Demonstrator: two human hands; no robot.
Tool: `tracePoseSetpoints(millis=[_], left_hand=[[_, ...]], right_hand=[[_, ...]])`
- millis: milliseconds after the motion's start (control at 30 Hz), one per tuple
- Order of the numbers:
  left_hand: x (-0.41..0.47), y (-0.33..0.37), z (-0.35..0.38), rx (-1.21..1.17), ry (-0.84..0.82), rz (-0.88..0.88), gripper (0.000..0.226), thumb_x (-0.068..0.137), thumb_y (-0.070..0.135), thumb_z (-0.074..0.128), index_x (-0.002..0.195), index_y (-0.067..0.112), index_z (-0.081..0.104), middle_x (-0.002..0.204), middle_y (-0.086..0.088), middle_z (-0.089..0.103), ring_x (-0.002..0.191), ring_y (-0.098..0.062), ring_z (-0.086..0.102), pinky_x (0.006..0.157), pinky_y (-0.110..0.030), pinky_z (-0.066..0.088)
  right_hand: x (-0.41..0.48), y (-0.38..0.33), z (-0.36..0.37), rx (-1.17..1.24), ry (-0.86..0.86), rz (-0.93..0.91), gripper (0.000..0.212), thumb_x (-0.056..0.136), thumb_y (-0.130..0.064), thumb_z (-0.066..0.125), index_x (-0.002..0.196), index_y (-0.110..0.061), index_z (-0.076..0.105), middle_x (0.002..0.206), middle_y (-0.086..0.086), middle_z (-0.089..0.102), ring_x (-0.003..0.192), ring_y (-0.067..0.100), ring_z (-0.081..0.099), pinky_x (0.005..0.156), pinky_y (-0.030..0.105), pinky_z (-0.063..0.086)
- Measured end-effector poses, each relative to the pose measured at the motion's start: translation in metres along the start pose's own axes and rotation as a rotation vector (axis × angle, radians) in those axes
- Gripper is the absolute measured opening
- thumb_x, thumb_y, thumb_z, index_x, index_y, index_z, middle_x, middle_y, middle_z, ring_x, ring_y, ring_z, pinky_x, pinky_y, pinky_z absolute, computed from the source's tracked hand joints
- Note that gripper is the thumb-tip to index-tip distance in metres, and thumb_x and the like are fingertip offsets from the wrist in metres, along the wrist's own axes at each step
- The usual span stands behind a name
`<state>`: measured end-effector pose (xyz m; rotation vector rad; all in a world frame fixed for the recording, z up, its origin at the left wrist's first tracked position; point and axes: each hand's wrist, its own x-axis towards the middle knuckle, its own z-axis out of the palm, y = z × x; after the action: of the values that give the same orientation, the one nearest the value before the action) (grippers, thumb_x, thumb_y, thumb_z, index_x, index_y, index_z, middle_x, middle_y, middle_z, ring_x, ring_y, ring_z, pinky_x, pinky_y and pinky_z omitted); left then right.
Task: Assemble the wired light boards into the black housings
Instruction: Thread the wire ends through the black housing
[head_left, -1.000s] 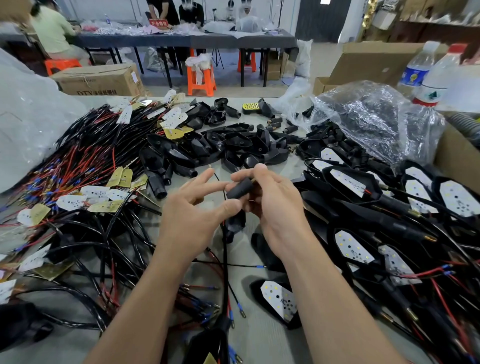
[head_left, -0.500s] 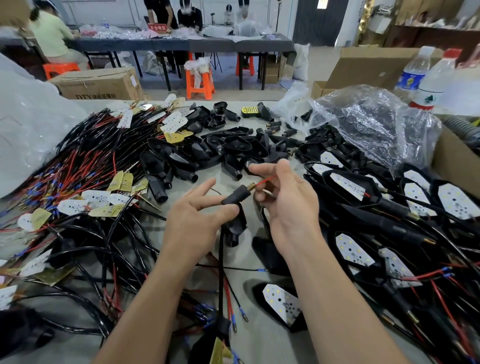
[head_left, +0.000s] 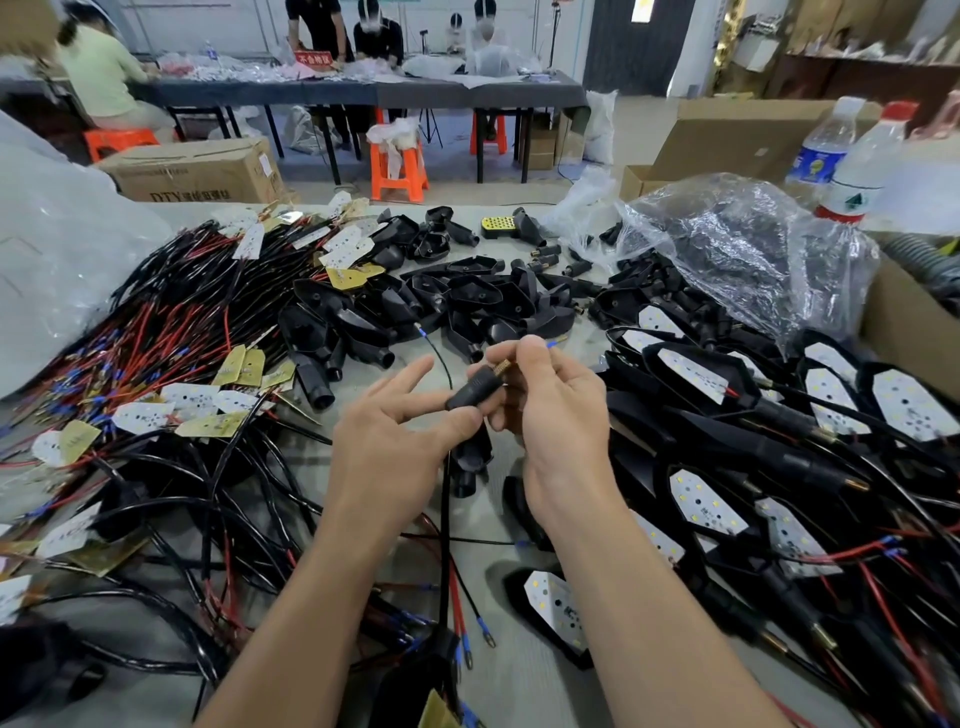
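Observation:
My left hand (head_left: 387, 441) pinches the black stem of a housing (head_left: 470, 395) between thumb and fingers, above the table's middle. A brass threaded tip shows at the stem's upper end. My right hand (head_left: 558, 410) pinches the thin wires that come out of that tip; a blue terminal sticks out past its fingers. The housing's body hangs below my hands with a black cable trailing down. Wired light boards (head_left: 150, 415) lie heaped on the left. Empty black housings (head_left: 467, 296) are piled behind my hands.
Assembled housings with white boards (head_left: 696, 374) cover the right side. A clear plastic bag of parts (head_left: 727, 249) and two water bottles (head_left: 852, 166) stand at the back right by cardboard boxes. People work at a far table.
My right hand has drawn the wires further out through the stem's brass tip, up and to the right. The left hand keeps its hold on the stem.

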<state>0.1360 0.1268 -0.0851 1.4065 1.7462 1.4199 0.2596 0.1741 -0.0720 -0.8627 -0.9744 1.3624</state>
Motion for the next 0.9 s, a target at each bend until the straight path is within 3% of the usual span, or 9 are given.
tracePoseSetpoints(millis=[100, 200, 300, 400, 467, 567, 667, 767, 900], left_hand=[[-0.002, -0.002, 0.001, -0.010, 0.069, 0.005, 0.031, 0.064, 0.059, 0.077, 0.095, 0.061, 0.075, 0.144, 0.029, 0.054, 0.137, 0.008, 0.041, 0.112, -0.028, 0.033], [0.001, -0.001, -0.002, -0.230, 0.073, -0.102, 0.043, 0.070, 0.062, 0.076, 0.111, 0.047, 0.076, 0.128, 0.023, 0.069, 0.116, 0.008, 0.063, 0.093, -0.020, 0.049], [0.003, 0.003, -0.005, -0.424, -0.150, -0.323, 0.041, 0.091, 0.058, 0.060, 0.112, 0.027, 0.077, 0.107, 0.003, 0.080, 0.095, -0.008, 0.075, 0.075, -0.024, 0.055], [0.001, 0.003, -0.005, -0.473, -0.288, -0.299, 0.025, 0.090, 0.035, 0.072, 0.109, 0.020, 0.080, 0.099, -0.008, 0.079, 0.082, -0.014, 0.074, 0.064, -0.025, 0.057], [0.001, 0.004, -0.003, -0.487, -0.270, -0.285, 0.019, 0.088, 0.014, 0.076, 0.106, 0.016, 0.081, 0.089, -0.010, 0.078, 0.069, -0.014, 0.071, 0.061, -0.022, 0.056], [0.002, 0.005, -0.002, -0.507, -0.154, -0.336, 0.017, 0.080, 0.003, 0.079, 0.096, 0.010, 0.080, 0.079, -0.012, 0.077, 0.061, -0.013, 0.069, 0.056, -0.020, 0.055], [0.002, 0.007, -0.003, -0.491, -0.093, -0.350, 0.012, 0.081, 0.002, 0.079, 0.089, 0.008, 0.074, 0.075, -0.011, 0.076, 0.058, -0.014, 0.069, 0.054, -0.021, 0.055], [0.001, 0.007, -0.004, -0.506, -0.055, -0.330, 0.019, 0.082, 0.001, 0.079, 0.079, 0.011, 0.064, 0.070, -0.009, 0.073, 0.056, -0.014, 0.068, 0.054, -0.021, 0.056], [0.002, 0.008, -0.005, -0.444, 0.094, -0.244, 0.019, 0.090, 0.010, 0.075, 0.071, 0.013, 0.071, 0.075, -0.005, 0.074, 0.069, -0.015, 0.070, 0.064, -0.020, 0.058]], right_hand=[[0.004, 0.002, -0.003, -0.006, 0.056, -0.020, 0.040, 0.107, -0.015, 0.048, 0.073, -0.009, 0.069, 0.062, 0.024, 0.061, 0.047, 0.022, 0.050, 0.044, 0.027, 0.040], [0.006, 0.001, -0.006, -0.020, 0.082, -0.012, 0.040, 0.106, -0.013, 0.048, 0.071, -0.010, 0.067, 0.050, 0.010, 0.057, 0.042, 0.020, 0.048, 0.039, 0.025, 0.038], [0.005, 0.003, -0.006, -0.099, 0.077, -0.020, 0.043, 0.103, -0.016, 0.051, 0.063, -0.017, 0.068, 0.048, 0.010, 0.054, 0.041, 0.020, 0.046, 0.039, 0.024, 0.036], [0.004, 0.006, -0.004, -0.262, 0.099, -0.092, 0.038, 0.099, -0.020, 0.055, 0.064, -0.016, 0.069, 0.052, 0.005, 0.059, 0.047, 0.018, 0.051, 0.050, 0.028, 0.041], [0.003, 0.007, -0.004, -0.316, 0.141, -0.123, 0.035, 0.098, -0.024, 0.056, 0.067, -0.017, 0.069, 0.052, 0.004, 0.060, 0.049, 0.018, 0.051, 0.053, 0.032, 0.041], [0.001, 0.009, 0.000, -0.056, 0.168, -0.002, 0.038, 0.103, -0.022, 0.053, 0.069, -0.013, 0.067, 0.051, 0.009, 0.057, 0.043, 0.019, 0.047, 0.044, 0.028, 0.037], [0.001, 0.010, 0.001, -0.015, 0.015, 0.107, 0.031, 0.102, -0.022, 0.056, 0.080, -0.004, 0.068, 0.054, 0.007, 0.056, 0.045, 0.016, 0.045, 0.041, 0.023, 0.036], [0.002, 0.010, -0.002, -0.141, -0.147, 0.121, 0.019, 0.096, -0.013, 0.061, 0.084, -0.012, 0.075, 0.063, 0.007, 0.059, 0.051, 0.014, 0.048, 0.046, 0.023, 0.040], [0.004, 0.013, -0.003, -0.136, -0.087, 0.105, 0.027, 0.099, -0.011, 0.057, 0.080, -0.015, 0.077, 0.054, 0.005, 0.056, 0.047, 0.015, 0.045, 0.045, 0.025, 0.035]])
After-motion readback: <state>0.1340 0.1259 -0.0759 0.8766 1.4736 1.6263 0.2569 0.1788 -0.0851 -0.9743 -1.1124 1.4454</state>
